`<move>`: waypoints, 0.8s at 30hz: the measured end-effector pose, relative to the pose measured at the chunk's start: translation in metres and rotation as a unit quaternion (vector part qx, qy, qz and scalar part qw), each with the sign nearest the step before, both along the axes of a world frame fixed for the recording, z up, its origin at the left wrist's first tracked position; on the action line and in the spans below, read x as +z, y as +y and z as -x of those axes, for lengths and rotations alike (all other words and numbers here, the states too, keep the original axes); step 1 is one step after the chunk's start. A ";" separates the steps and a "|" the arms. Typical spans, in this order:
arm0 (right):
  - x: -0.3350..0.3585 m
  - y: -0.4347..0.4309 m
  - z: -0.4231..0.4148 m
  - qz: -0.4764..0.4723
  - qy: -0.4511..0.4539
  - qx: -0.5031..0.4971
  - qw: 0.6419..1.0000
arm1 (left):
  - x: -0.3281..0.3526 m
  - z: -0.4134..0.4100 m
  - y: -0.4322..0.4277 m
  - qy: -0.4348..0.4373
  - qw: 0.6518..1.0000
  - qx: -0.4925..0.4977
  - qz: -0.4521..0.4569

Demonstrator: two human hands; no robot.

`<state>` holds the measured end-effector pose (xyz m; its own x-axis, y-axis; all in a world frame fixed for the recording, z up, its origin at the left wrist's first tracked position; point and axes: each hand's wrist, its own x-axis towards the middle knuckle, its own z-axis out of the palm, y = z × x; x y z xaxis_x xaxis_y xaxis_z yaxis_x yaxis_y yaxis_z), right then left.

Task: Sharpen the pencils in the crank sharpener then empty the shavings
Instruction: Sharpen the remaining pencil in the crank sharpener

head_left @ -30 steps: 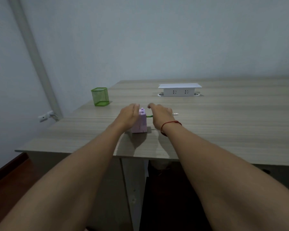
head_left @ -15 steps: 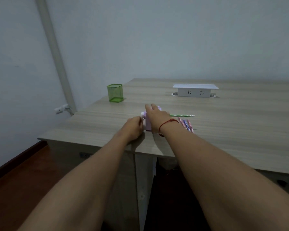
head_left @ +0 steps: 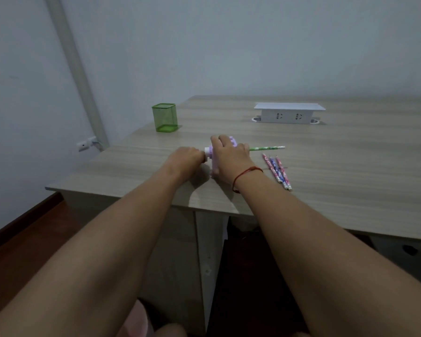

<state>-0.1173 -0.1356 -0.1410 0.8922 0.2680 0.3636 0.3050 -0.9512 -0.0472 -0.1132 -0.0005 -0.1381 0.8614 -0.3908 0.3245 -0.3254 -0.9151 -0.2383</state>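
Has brought the left hand (head_left: pixel 188 158) up since half a second ago, from low beside the sharpener (head_left: pixel 210 153) to level with its white hub. Curls those fingers into a fist against the hub; cannot tell whether round a crank, as anything there is hidden inside the fist. Clamps the right hand (head_left: pixel 229 156) over the sharpener's top, fingers bent down the far side, covering most of the lilac body at frame centre, near the front edge of the table (head_left: pixel 131 171). Wears a red cord (head_left: pixel 247 173) on that wrist. Has a green pencil (head_left: pixel 267 148) stuck in from the right: long axis left to right, blunt end toward the right, tip hidden behind the hand. Three patterned pencils (head_left: pixel 278 171) side by side just right of the wrist, long axes running near right to far left. Farther back, upper left: a green mesh cup (head_left: pixel 165 117). Upper right: a white socket box (head_left: pixel 288 113), well apart from both hands.
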 end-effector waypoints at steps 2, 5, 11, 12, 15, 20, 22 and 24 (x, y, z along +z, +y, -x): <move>0.001 -0.002 0.001 0.004 -0.007 0.002 1.000 | 0.014 -0.011 0.002 -0.029 0.999 -0.005 -0.023; 0.002 -0.002 0.003 0.019 -0.014 -0.004 1.000 | 0.036 -0.020 0.004 -0.055 0.997 -0.037 -0.039; 0.003 -0.003 0.006 0.046 -0.027 -0.011 0.999 | 0.032 -0.012 0.003 -0.042 0.999 -0.015 0.028; 0.003 -0.003 0.007 0.046 -0.031 -0.010 0.998 | 0.032 -0.011 0.004 -0.042 0.998 -0.015 0.033; 0.002 -0.002 0.009 0.050 -0.032 -0.004 0.998 | 0.033 -0.009 0.010 -0.041 0.998 -0.019 0.054; 0.012 0.003 0.007 0.061 -0.021 -0.029 0.997 | 0.045 -0.005 0.007 -0.057 0.995 -0.043 0.069; 0.015 0.006 0.005 0.057 -0.018 -0.037 0.998 | 0.049 -0.003 0.007 -0.061 0.995 -0.047 0.067; 0.017 0.009 0.002 0.057 -0.006 -0.047 0.997 | 0.048 0.003 0.008 -0.067 0.993 -0.058 0.074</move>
